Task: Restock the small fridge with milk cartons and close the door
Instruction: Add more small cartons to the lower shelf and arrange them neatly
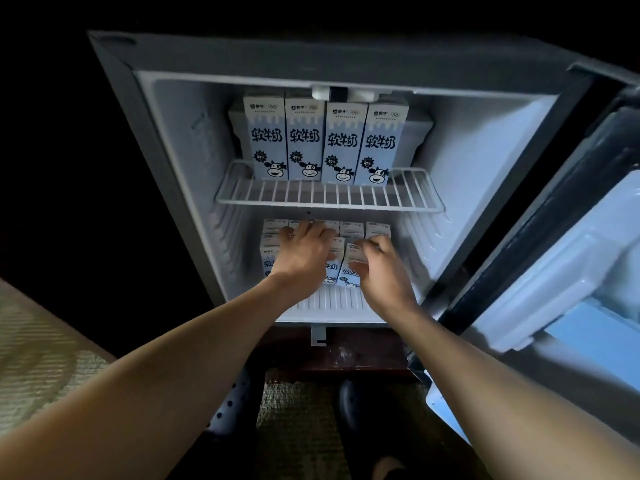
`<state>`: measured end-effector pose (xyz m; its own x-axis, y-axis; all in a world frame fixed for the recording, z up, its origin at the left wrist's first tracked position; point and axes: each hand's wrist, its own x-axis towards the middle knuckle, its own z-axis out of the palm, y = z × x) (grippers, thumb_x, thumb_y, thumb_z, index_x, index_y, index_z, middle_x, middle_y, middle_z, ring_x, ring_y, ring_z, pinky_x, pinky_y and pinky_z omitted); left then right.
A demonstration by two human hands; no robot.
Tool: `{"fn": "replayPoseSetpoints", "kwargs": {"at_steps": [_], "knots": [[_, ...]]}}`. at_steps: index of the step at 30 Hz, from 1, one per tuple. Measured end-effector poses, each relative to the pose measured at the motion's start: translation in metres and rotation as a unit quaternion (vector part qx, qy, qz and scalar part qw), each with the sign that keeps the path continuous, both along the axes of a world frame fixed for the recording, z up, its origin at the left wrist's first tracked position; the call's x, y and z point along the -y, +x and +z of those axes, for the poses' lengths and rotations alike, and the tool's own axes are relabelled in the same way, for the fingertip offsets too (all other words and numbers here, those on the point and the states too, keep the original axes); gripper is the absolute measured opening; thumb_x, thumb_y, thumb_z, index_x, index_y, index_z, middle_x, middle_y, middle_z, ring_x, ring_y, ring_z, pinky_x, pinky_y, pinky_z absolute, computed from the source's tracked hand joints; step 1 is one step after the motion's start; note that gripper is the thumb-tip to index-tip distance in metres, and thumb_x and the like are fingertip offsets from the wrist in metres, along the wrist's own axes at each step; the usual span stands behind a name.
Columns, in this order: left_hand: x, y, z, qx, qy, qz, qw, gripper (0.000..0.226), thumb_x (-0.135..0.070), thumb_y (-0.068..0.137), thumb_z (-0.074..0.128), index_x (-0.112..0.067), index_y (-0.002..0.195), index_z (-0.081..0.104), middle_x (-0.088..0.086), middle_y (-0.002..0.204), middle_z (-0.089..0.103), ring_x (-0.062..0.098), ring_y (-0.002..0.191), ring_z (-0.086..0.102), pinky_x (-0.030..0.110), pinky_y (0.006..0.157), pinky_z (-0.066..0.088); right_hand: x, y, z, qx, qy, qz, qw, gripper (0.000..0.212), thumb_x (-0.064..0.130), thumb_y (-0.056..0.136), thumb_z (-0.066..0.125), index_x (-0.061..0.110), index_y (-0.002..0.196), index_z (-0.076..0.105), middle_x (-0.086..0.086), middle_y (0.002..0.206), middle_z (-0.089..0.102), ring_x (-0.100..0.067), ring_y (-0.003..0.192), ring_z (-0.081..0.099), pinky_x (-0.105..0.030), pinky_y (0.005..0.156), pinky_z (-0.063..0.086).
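- Four cartons [323,143] are stood upright on the shelf [329,197], pressed side by side with faces outward. This is judged to save width and keep the labels readable.
- Below the shelf, lower cartons [351,230] are packed in rows on the floor of the fridge [194,150], with mostly their tops showing.
- The left hand [303,252] is laid across those tops below the shelf, fingers spread and nothing clasped. It is judged to steady the block while another carton is fitted.
- The right hand [381,275] is wrapped on the front carton [348,277], fingers over its top and thumb on its face. The carton is slightly tilted and is judged to be not yet seated.
- On each face, "软牛奶" is read above a cartoon cow. A small logo with Olympic rings is printed at the top. The dark badge cannot be read.
- The door [571,254] is swung open to the right of the shelf and is not yet closed.
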<state>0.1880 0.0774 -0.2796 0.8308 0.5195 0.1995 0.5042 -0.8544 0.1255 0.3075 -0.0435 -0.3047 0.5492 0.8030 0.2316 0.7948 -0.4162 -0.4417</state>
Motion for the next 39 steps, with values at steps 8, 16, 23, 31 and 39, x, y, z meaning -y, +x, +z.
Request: {"fn": "replayPoseSetpoints", "kwargs": {"at_steps": [8, 16, 23, 31, 39], "knots": [[-0.009, 0.009, -0.022, -0.008, 0.045, 0.016, 0.999, 0.036, -0.023, 0.097, 0.054, -0.013, 0.132, 0.050, 0.007, 0.136, 0.041, 0.028, 0.128, 0.035, 0.048, 0.106, 0.030, -0.016, 0.011, -0.024, -0.017, 0.028, 0.000, 0.999, 0.046, -0.006, 0.091, 0.054, 0.012, 0.133, 0.055, -0.002, 0.130, 0.039, -0.024, 0.112, 0.064, -0.043, 0.087, 0.057], [-0.014, 0.010, -0.025, -0.009, 0.068, 0.003, 0.998, 0.033, -0.016, 0.093, 0.061, -0.014, 0.125, 0.054, 0.008, 0.129, 0.044, 0.029, 0.121, 0.039, 0.051, 0.104, 0.034, -0.023, 0.019, -0.032, -0.017, 0.048, 0.002, 0.999, 0.054, -0.011, 0.089, 0.049, 0.013, 0.137, 0.053, -0.002, 0.133, 0.041, -0.025, 0.115, 0.063, -0.044, 0.087, 0.057], [-0.012, 0.008, -0.026, 0.035, 0.055, -0.001, 0.998, 0.039, -0.016, 0.093, 0.064, -0.016, 0.130, 0.055, 0.006, 0.128, 0.051, 0.030, 0.121, 0.044, 0.049, 0.104, 0.036, -0.021, 0.015, -0.028, -0.011, 0.080, 0.001, 0.997, 0.052, -0.015, 0.087, 0.052, 0.007, 0.134, 0.057, -0.009, 0.133, 0.049, -0.029, 0.122, 0.056, -0.046, 0.099, 0.052], [-0.012, 0.007, -0.027, 0.062, 0.044, -0.010, 0.997, 0.037, -0.026, 0.093, 0.065, -0.015, 0.128, 0.058, 0.007, 0.125, 0.053, 0.031, 0.119, 0.048, 0.051, 0.102, 0.037, -0.019, 0.013, -0.021, -0.022, 0.084, 0.005, 0.996, 0.046, -0.009, 0.090, 0.055, 0.011, 0.132, 0.059, -0.005, 0.133, 0.048, -0.027, 0.114, 0.059, -0.041, 0.100, 0.050], [-0.003, -0.003, -0.024, -0.002, 0.061, -0.011, 0.998, 0.056, -0.042, 0.093, 0.059, -0.018, 0.140, 0.040, 0.008, 0.138, 0.038, 0.030, 0.128, 0.039, 0.054, 0.112, 0.027, 0.001, 0.002, -0.004, -0.008, 0.001, 0.010, 1.000, 0.050, 0.012, 0.095, 0.057, 0.018, 0.144, 0.048, -0.005, 0.145, 0.036, -0.029, 0.105, 0.062, -0.034, 0.081, 0.051]]}}
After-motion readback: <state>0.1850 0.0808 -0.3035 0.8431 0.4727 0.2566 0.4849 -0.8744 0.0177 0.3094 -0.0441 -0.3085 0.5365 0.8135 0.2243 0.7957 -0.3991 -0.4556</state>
